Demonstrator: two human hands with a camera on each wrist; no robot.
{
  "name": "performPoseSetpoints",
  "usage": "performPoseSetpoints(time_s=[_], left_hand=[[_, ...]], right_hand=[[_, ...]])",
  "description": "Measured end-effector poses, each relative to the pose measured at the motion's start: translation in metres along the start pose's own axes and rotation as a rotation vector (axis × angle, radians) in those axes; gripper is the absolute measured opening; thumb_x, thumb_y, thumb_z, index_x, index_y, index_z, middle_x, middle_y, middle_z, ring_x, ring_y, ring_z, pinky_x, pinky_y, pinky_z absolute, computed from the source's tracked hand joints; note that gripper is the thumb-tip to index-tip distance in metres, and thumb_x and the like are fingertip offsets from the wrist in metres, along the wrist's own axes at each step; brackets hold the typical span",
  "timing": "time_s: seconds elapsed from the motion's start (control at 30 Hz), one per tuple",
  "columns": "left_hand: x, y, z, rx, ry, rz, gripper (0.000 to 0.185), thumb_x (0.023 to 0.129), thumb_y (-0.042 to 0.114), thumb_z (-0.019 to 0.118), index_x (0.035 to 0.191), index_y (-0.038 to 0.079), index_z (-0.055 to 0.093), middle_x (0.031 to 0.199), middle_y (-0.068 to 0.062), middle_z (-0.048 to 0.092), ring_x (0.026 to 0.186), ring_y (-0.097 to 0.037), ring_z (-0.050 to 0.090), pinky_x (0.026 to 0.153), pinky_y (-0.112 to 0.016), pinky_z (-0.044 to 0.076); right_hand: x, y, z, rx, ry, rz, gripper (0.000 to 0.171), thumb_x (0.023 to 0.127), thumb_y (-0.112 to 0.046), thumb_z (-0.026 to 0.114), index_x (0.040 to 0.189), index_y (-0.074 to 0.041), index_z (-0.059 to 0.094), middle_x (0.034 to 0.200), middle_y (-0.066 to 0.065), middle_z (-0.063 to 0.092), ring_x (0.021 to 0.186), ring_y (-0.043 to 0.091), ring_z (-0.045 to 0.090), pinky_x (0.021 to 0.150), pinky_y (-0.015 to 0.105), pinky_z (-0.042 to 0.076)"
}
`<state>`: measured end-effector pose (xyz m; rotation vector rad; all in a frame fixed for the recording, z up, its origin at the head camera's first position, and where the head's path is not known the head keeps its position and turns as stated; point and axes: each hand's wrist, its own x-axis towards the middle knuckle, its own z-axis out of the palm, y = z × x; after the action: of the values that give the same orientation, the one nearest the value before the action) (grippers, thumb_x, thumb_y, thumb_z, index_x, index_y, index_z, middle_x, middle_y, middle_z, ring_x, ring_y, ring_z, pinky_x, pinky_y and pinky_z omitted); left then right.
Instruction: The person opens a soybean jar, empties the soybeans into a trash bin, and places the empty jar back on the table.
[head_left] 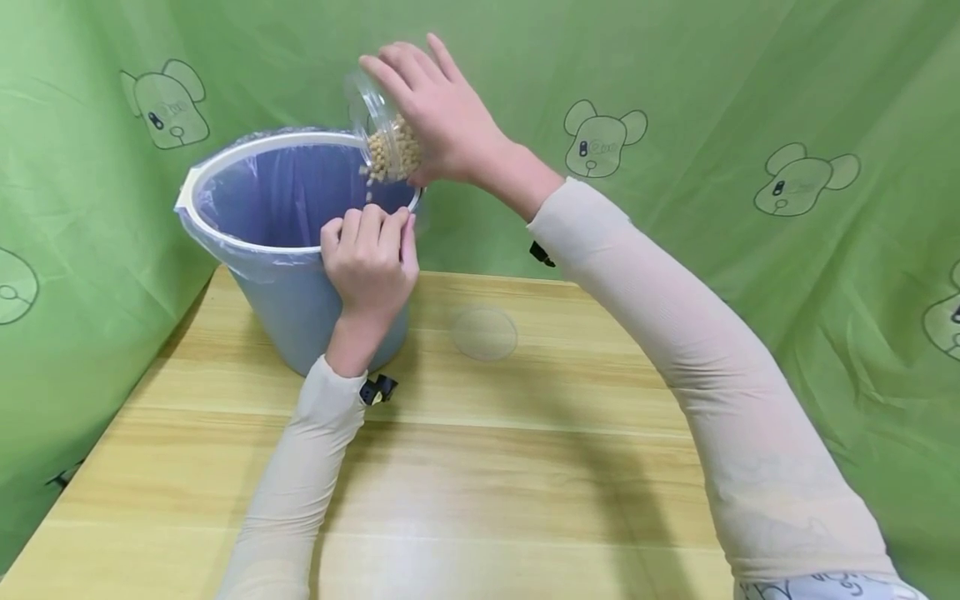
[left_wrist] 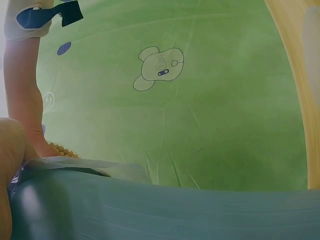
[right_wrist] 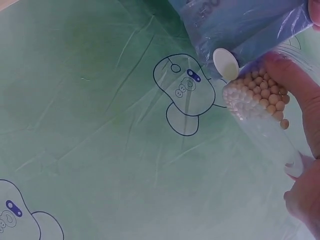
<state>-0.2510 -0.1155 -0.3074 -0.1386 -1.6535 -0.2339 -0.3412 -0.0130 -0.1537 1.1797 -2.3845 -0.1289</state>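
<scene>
No readable text or brand on anything; only cartoon bear prints on the green backdrop. Clear lid lies flat on the worktop, right of the bin. Left hand, arm reaching forward, fingers curled over the near rim of the blue lined bin at the far left of the worktop. Right hand raised above the bin's right rim, fingers wrapped round a clear jar of beans, jar tipped mouth-down, beans dropping into the bin.
</scene>
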Motion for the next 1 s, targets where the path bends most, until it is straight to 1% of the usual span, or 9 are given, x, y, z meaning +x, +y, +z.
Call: performPoseSetpoints(time_s=[0.1, 0.27, 0.33, 0.67, 0.83, 1.0], left_hand=[[0.0, 0.0, -0.001, 0.003, 0.002, 0.001, 0.022, 0.099, 0.02, 0.063, 0.089, 0.007, 0.077, 0.078, -0.009, 0.064, 0.075, -0.031, 0.058, 0.079, -0.042, 0.043], [0.002, 0.002, -0.002, 0.002, 0.0, -0.003, 0.023, 0.1, 0.021, 0.061, 0.09, 0.007, 0.077, 0.078, -0.009, 0.064, 0.075, -0.031, 0.058, 0.079, -0.042, 0.042], [0.003, 0.002, -0.003, 0.0, 0.003, -0.003, 0.023, 0.1, 0.021, 0.062, 0.089, 0.007, 0.077, 0.078, -0.009, 0.064, 0.075, -0.031, 0.058, 0.079, -0.042, 0.043], [0.003, 0.003, -0.005, 0.003, 0.013, 0.003, 0.014, 0.094, 0.017, 0.069, 0.088, 0.007, 0.077, 0.077, -0.009, 0.064, 0.074, -0.031, 0.058, 0.078, -0.041, 0.042], [0.004, 0.003, -0.005, -0.002, 0.013, 0.0, 0.012, 0.093, 0.016, 0.071, 0.088, 0.007, 0.076, 0.077, -0.009, 0.064, 0.074, -0.031, 0.058, 0.078, -0.042, 0.042], [0.004, 0.002, -0.004, -0.009, 0.012, -0.006, 0.011, 0.092, 0.016, 0.071, 0.088, 0.006, 0.076, 0.077, -0.009, 0.063, 0.074, -0.031, 0.058, 0.078, -0.042, 0.042]], right_hand=[[-0.002, -0.002, 0.001, -0.009, 0.02, -0.032, 0.136, 0.056, -0.046, 0.098, 0.162, -0.012, 0.021, 0.166, 0.012, 0.028, 0.158, 0.029, 0.019, 0.128, 0.042, -0.008], [-0.003, -0.005, 0.002, -0.005, 0.065, -0.075, 0.122, 0.064, -0.038, 0.095, 0.161, -0.01, 0.026, 0.166, 0.015, 0.029, 0.157, 0.032, 0.02, 0.128, 0.042, -0.007], [-0.003, -0.006, 0.002, -0.004, 0.073, -0.086, 0.12, 0.066, -0.037, 0.095, 0.16, -0.009, 0.026, 0.166, 0.015, 0.029, 0.157, 0.032, 0.02, 0.128, 0.042, -0.007], [-0.003, -0.011, 0.002, -0.064, 0.053, -0.119, 0.118, 0.07, -0.038, 0.093, 0.162, -0.011, 0.024, 0.167, 0.015, 0.026, 0.158, 0.032, 0.018, 0.129, 0.044, -0.008], [-0.003, -0.012, 0.002, -0.094, 0.075, -0.141, 0.115, 0.072, -0.033, 0.091, 0.162, -0.012, 0.023, 0.168, 0.015, 0.026, 0.158, 0.031, 0.018, 0.129, 0.045, -0.007], [-0.003, -0.011, 0.003, -0.096, 0.099, -0.155, 0.11, 0.074, -0.029, 0.089, 0.162, -0.012, 0.025, 0.168, 0.015, 0.027, 0.158, 0.031, 0.018, 0.129, 0.046, -0.005]])
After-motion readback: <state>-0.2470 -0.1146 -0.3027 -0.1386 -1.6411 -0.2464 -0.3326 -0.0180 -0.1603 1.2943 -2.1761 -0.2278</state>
